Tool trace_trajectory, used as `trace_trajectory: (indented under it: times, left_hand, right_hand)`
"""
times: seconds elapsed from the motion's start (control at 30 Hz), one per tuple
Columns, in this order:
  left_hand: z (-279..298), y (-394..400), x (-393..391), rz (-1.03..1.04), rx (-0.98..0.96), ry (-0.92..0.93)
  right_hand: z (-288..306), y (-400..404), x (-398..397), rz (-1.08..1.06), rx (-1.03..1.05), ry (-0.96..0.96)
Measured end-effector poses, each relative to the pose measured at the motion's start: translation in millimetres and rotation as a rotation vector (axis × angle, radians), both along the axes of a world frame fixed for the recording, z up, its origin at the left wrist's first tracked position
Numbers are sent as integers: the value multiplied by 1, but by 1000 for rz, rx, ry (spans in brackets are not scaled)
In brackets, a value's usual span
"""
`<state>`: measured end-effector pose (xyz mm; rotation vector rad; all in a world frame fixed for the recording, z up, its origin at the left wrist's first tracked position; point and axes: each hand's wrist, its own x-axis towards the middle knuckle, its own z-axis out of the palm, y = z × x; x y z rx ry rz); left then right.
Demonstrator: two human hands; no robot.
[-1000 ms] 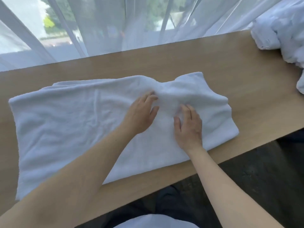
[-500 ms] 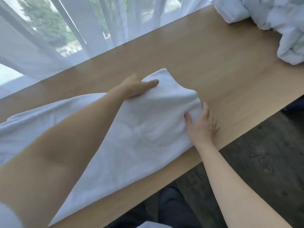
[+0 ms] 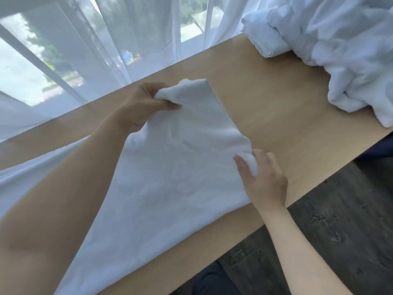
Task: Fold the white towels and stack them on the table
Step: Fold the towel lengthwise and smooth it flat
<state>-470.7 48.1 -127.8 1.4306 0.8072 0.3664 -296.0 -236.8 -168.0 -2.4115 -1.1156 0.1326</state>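
You have the towel (image 3: 170, 177) by its right-hand end, so you are in the middle of a fold, not at the stacking stage. Your left hand (image 3: 142, 105) pinches the far corner, thumb and fingers curled tight into a bunch of cloth just above the table (image 3: 276, 116); your right hand (image 3: 263, 179) grips the near corner the same way, fingers wrapped round a wad of terry close to the table's front edge. Between the two grips the short edge runs fairly taut and looks lifted a little, while the rest of the towel lies flat on the wood and trails off to your left, out of view. The likely next move is to carry this end over to the left and lay it on the other end — that calls for keeping both corners level and the edge stretched, so the halves meet squarely and no crease gets trapped. Watch the near side, which sits right along the front edge and could slip off if you drag it. The pile (image 3: 340, 50) of unfolded white towels waits at the far right of the table, well apart from your hands — no folded stack shows here.
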Motion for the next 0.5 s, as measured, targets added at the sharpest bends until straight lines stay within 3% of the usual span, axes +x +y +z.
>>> trace_trajectory:
  times: [0.07,0.17,0.2,0.4,0.5]
  left_hand:
    - [-17,9,10,-32,82,121]
    - [-46,19,24,-65,352,625]
    - [-52,19,31,-86,431,709]
    - [-51,22,72,-199,403,804]
    - [-47,22,91,-201,411,672]
  right_hand:
    - [-4,4,20,-23,-76,18]
    - [-16,15,40,-104,-389,105]
    - [-18,19,43,-127,-434,130]
    - [-22,43,50,-179,-381,323]
    - [-18,50,50,-99,-347,329]
